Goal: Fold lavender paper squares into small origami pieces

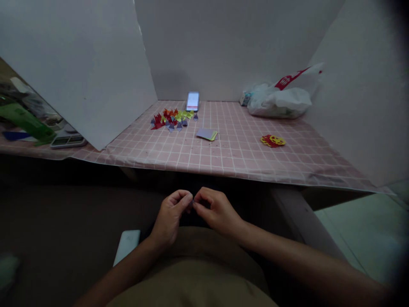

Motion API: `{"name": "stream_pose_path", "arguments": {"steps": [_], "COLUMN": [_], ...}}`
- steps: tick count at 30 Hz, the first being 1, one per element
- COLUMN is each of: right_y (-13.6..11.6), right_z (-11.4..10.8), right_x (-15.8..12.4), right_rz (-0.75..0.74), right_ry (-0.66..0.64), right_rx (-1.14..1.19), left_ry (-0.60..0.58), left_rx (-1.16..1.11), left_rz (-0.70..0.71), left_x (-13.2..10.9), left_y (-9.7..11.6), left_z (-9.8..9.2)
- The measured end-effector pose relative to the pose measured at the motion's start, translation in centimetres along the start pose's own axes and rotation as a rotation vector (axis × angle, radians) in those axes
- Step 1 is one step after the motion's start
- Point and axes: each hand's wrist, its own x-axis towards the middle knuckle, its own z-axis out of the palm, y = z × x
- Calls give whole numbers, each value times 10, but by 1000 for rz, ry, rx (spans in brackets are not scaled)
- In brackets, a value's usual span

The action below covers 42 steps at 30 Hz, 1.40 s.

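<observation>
Above my lap, in front of the table edge, my left hand (172,213) and my right hand (217,211) meet fingertip to fingertip. Both are closed in a pinch on a small purplish piece of paper (193,201), which the fingers mostly hide. On the table beyond lies a short stack of paper squares (206,134), purple on top with yellow-green showing underneath. Left of it stands a cluster of small folded paper pieces (171,119) in red, orange, yellow and purple.
A lit phone (192,101) leans near the back panel. Red and yellow cut-out shapes (272,140) lie at right, before a white plastic bag (281,100). White panels enclose the pink checked tabletop (236,157). A scale (68,140) sits far left; a white power bank (127,246) lies beside me.
</observation>
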Motion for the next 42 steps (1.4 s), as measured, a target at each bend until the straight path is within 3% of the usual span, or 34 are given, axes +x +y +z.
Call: {"name": "stream_pose_path", "arguments": {"steps": [6,12,25,34,42], "right_y": [3,3,-4,2,2], "right_z": [6,4,-10,-13,-14], "right_x": [-3,-2,3,4,3], "right_rz": [-111,-79,-92,-276,-315], "right_ry": [12,59,29,52,29], "right_rx": [-42,-33,5,-121,-193], "left_ry": [20,6,8,-30,-24], "left_rx": [-87,-187,-117,-33,-13], "left_rz": [39,-10,-72,-63,-47], "left_x": [-5,-3,1,-2,-2], "left_y": [-1,-2,0,0,0], "left_z": [8,9,-2,-1,0]}}
